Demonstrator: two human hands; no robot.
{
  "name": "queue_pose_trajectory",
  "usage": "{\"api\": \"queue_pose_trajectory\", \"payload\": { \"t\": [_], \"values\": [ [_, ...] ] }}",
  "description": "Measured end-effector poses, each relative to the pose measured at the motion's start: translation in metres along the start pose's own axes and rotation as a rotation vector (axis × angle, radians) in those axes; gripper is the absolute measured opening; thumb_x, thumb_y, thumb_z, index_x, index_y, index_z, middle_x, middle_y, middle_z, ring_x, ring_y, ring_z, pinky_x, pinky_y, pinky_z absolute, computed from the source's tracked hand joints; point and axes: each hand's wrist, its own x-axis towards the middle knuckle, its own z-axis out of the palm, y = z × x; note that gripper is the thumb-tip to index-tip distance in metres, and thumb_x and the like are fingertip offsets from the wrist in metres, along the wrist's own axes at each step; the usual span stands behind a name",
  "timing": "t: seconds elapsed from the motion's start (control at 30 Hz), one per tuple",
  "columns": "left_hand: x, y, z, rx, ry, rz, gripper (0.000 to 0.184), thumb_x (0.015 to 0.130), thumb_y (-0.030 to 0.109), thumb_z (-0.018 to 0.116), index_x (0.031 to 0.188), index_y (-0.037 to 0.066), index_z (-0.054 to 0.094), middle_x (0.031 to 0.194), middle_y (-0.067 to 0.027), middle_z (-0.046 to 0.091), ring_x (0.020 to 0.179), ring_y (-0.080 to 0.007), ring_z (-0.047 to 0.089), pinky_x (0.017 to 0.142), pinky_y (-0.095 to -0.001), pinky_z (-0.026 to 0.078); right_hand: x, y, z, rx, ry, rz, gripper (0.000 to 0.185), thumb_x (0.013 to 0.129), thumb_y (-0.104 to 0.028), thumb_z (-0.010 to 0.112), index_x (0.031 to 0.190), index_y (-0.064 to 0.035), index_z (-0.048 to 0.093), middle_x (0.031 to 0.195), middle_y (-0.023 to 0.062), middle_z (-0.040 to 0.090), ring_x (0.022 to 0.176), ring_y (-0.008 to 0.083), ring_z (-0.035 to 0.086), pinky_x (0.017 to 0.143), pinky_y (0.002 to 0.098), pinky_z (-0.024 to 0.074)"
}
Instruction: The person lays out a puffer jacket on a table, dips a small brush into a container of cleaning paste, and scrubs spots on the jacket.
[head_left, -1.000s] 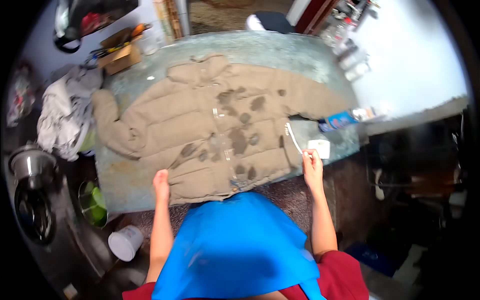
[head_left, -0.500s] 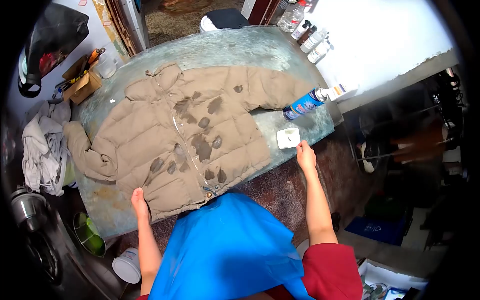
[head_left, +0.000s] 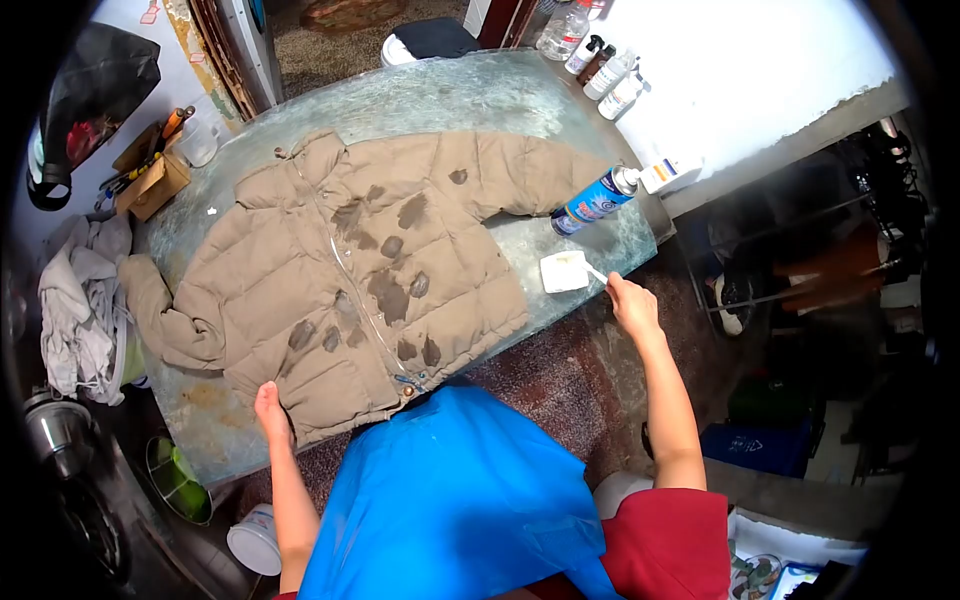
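Observation:
A brown padded jacket lies spread on the table, front up, with several dark wet-looking patches around its zipper. My left hand is closed on the jacket's lower edge at the left. My right hand grips a slim white-handled tool, its tip at the rim of a small square white dish. What kind of tool it is, I cannot make out. Pale matter shows inside the dish. Just behind the dish, a blue spray can stands by the jacket's sleeve.
The greenish worn table ends close to my blue apron. Several bottles line the wall at the back right. A cardboard box of tools sits at the far left, near grey cloth. A white bucket stands below left.
My right hand has shifted slightly right and turned, drawing the tool toward the dish's edge, so its white handle now shows. My left hand stays on the jacket. The view has shifted slightly.

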Motion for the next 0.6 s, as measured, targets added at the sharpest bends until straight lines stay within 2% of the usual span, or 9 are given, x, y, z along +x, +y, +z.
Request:
{"api": "queue_pose_trajectory", "payload": {
  "t": [0.2, 0.3, 0.37, 0.43, 0.47, 0.5, 0.57, 0.6],
  "values": [
    [0.0, -0.002, -0.002, 0.008, 0.0, 0.007, 0.019, 0.095, 0.021, 0.052, 0.091, 0.004, 0.059, 0.085, 0.0036, 0.056, 0.082, -0.0068, 0.048, 0.078, -0.0222, 0.039, -0.008, 0.007, -0.012, -0.019, 0.014, 0.0, 0.013, 0.09, -0.024, 0.05, 0.092, -0.0115, 0.047, 0.077, 0.0136, 0.063, 0.073, 0.0381, 0.061, 0.061, 0.0495, 0.0454],
    [-0.002, 0.0, 0.004, 0.007, 0.016, -0.01, 0.02, 0.095, 0.021, 0.053, 0.093, 0.003, 0.059, 0.087, 0.0026, 0.058, 0.083, -0.0076, 0.049, 0.079, -0.0231, 0.04, -0.014, 0.007, -0.013, 0.158, 0.085, 0.077, 0.015, 0.091, -0.026, 0.051, 0.095, -0.0114, 0.05, 0.08, 0.0164, 0.063, 0.078, 0.0406, 0.059, 0.063, 0.0492, 0.0447],
    [-0.003, -0.001, -0.001, 0.046, 0.035, -0.005, 0.021, 0.094, 0.022, 0.054, 0.095, 0.002, 0.06, 0.088, 0.002, 0.058, 0.084, -0.008, 0.049, 0.08, -0.0236, 0.041, -0.017, -0.001, -0.01, 0.352, 0.154, 0.073, 0.013, 0.092, -0.023, 0.052, 0.096, -0.0107, 0.053, 0.076, 0.0172, 0.061, 0.072, 0.0363, 0.061, 0.061, 0.0442, 0.0445],
    [-0.006, 0.006, 0.005, 0.056, 0.088, -0.001, 0.022, 0.093, 0.023, 0.056, 0.094, 0.002, 0.061, 0.087, 0.0019, 0.059, 0.083, -0.008, 0.05, 0.079, -0.0238, 0.041, -0.015, -0.02, -0.003, 0.657, 0.184, 0.048, 0.011, 0.092, -0.018, 0.052, 0.096, -0.0083, 0.056, 0.068, 0.0125, 0.056, 0.062, 0.0225, 0.056, 0.058, 0.035, 0.0423],
    [-0.006, 0.008, 0.007, -0.042, 0.078, -0.024, 0.021, 0.093, 0.024, 0.057, 0.09, 0.003, 0.06, 0.084, 0.003, 0.058, 0.081, -0.0067, 0.049, 0.076, -0.0233, 0.041, -0.013, -0.032, 0.002, 0.751, 0.165, 0.057, 0.012, 0.092, -0.015, 0.052, 0.096, -0.0045, 0.057, 0.065, 0.0032, 0.05, 0.062, 0.011, 0.046, 0.057, 0.0276, 0.0392],
    [-0.01, 0.02, 0.01, -0.049, 0.039, -0.007, 0.019, 0.093, 0.022, 0.057, 0.087, 0.005, 0.059, 0.081, 0.0048, 0.056, 0.078, -0.0048, 0.048, 0.073, -0.0217, 0.04, -0.008, -0.049, 0.011, 0.77, 0.15, 0.031, 0.012, 0.092, -0.015, 0.052, 0.096, -0.0045, 0.057, 0.065, 0.0032, 0.05, 0.062, 0.011, 0.046, 0.057, 0.0276, 0.0392],
    [-0.009, 0.018, 0.01, -0.021, 0.011, 0.011, 0.017, 0.093, 0.02, 0.057, 0.085, 0.005, 0.058, 0.08, 0.006, 0.054, 0.076, -0.0036, 0.047, 0.071, -0.0201, 0.038, -0.003, -0.094, 0.019, 1.064, -0.006, 0.076, 0.014, 0.092, -0.015, 0.052, 0.097, -0.0028, 0.056, 0.069, -0.002, 0.049, 0.065, 0.0084, 0.045, 0.057, 0.026, 0.0387],
    [-0.01, 0.018, 0.011, -0.018, 0.027, 0.013, 0.017, 0.093, 0.02, 0.057, 0.085, 0.005, 0.058, 0.08, 0.006, 0.054, 0.076, -0.0036, 0.047, 0.071, -0.0201, 0.038, 0.0, -0.121, 0.02, 1.059, -0.089, 0.064, 0.016, 0.093, -0.015, 0.05, 0.1, -0.0025, 0.056, 0.078, -0.0023, 0.052, 0.071, 0.0084, 0.046, 0.062, 0.0249, 0.0402]
  ]
}}
